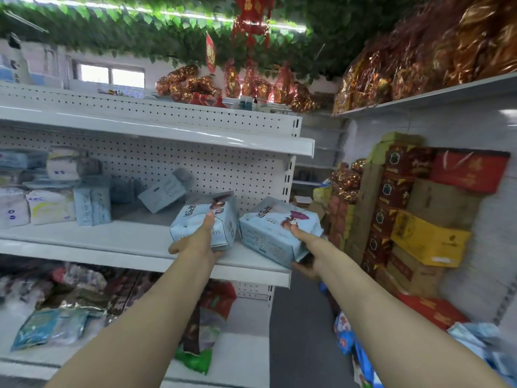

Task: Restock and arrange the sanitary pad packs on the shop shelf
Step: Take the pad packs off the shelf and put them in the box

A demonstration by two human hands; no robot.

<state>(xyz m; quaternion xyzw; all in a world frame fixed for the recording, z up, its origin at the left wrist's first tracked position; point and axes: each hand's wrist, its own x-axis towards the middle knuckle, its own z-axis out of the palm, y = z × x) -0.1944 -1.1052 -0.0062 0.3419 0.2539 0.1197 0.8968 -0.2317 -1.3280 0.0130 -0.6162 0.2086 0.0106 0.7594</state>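
Lying at the front right corner of the shelf (126,239), the left pack (193,222) and right pack (265,233), seemingly light, soft and slippery-wrapped, sit clamped near their ends, thumb above and fingers below, in the left hand (201,245) and right hand (310,253)

I am looking into a small shop. A white metal gondola shelf (126,236) with a perforated white back panel (223,169) carries stock. White and pale-blue plastic-wrapped sanitary pad packs (50,205) are stacked toward its left end. One pale-blue pad pack (201,222) is at its front edge and a second pale-blue pad pack (265,231) at its front right corner. Below are crinkled plastic goods bags (81,278). Across the grey aisle floor (296,317), red, yellow and brown cardboard cartons (428,239) stand stacked. Red-and-gold foil-wrapped bundles (447,51) crowd the grey top shelf (433,96), under green plastic vine leaves (167,37) and a red hanging paper ornament (251,21).
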